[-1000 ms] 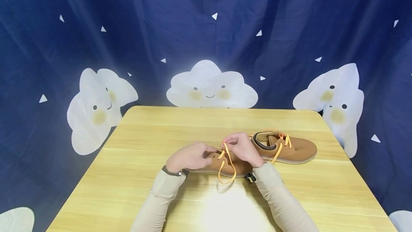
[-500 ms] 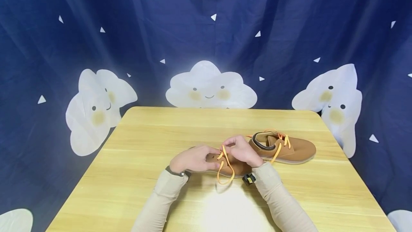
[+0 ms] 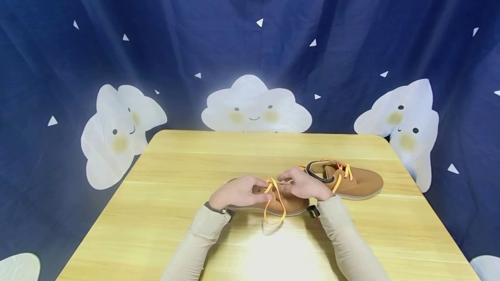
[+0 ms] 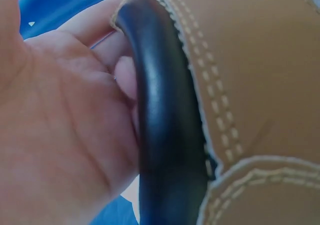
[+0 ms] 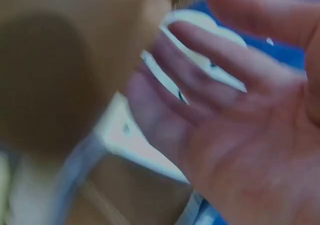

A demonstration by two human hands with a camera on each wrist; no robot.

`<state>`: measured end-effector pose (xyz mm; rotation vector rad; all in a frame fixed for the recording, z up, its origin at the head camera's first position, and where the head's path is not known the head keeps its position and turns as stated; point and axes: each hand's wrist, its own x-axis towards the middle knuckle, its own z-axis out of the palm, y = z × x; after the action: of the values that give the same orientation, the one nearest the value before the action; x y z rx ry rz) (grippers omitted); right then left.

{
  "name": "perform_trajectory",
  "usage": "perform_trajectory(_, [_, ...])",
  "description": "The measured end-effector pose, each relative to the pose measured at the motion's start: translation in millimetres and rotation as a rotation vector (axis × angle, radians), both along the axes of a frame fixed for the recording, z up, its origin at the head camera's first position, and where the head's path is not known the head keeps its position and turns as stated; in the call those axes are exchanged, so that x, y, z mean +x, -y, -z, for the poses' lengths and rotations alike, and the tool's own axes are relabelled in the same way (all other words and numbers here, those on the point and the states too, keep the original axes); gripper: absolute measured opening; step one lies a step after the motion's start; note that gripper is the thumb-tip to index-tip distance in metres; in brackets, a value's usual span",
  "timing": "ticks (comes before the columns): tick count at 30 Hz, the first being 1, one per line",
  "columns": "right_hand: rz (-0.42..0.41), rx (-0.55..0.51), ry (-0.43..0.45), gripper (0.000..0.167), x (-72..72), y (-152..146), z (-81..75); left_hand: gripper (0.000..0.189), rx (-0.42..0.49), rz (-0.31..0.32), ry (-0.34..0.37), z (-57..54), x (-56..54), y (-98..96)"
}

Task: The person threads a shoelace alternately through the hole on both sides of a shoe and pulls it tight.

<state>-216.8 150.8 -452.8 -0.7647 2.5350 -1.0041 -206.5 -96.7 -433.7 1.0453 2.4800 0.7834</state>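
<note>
A brown leather shoe [image 3: 294, 203] with a dark collar lies on the table, its toe to the right. Its orange shoelace [image 3: 284, 211] forms a loop hanging over the near side. My left hand [image 3: 239, 192] grips the shoe around the lace opening, thumb on the near side. In the left wrist view, other fingers lie behind the black padded collar [image 4: 162, 85]. Over the front of the shoe, my right hand [image 3: 304, 184] pinches a strand of lace between thumb and index finger. Its other fingers look extended in the blurred right wrist view.
A second brown shoe [image 3: 367, 181] with orange laces stands behind and to the right, close to my right wrist. Both shoes are on a light wooden table [image 3: 175, 159]. A dark blue curtain [image 3: 250, 47] with cloud prints hangs beyond the far edge.
My right hand has moved right, away from the lace crossing, drawing a strand with it. The left hand has shifted slightly right, its thumb now beside the laces. The second shoe stays put.
</note>
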Motion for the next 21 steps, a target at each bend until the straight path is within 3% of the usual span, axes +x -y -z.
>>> perform_trajectory(5, [-0.095, 0.163, 0.070, 0.070, 12.1, -6, -10.2, 0.034, 0.049, 0.012, 0.004, 0.1, -0.4, -1.2])
perform_trajectory(7, [-0.093, 0.181, 0.097, 0.075, 16.0, -4, -11.1, 0.033, 0.059, -0.003, -0.006, 1.7, -1.4, -1.5])
perform_trajectory(11, [-0.033, 0.210, 0.079, 0.058, 20.2, 3, -10.4, 0.030, 0.079, -0.043, -0.030, 4.2, -3.1, -2.3])
perform_trajectory(14, [0.012, 0.230, 0.063, 0.051, 21.7, 5, -9.9, 0.039, 0.108, -0.085, -0.047, 4.2, -2.6, -2.3])
perform_trajectory(18, [0.022, 0.239, 0.063, 0.049, 21.8, 5, -9.3, 0.057, 0.161, -0.143, -0.067, 2.1, -1.4, -1.8])
perform_trajectory(21, [0.023, 0.244, 0.072, 0.049, 21.5, 5, -8.7, 0.054, 0.204, -0.156, -0.082, 0.2, -0.9, -1.4])
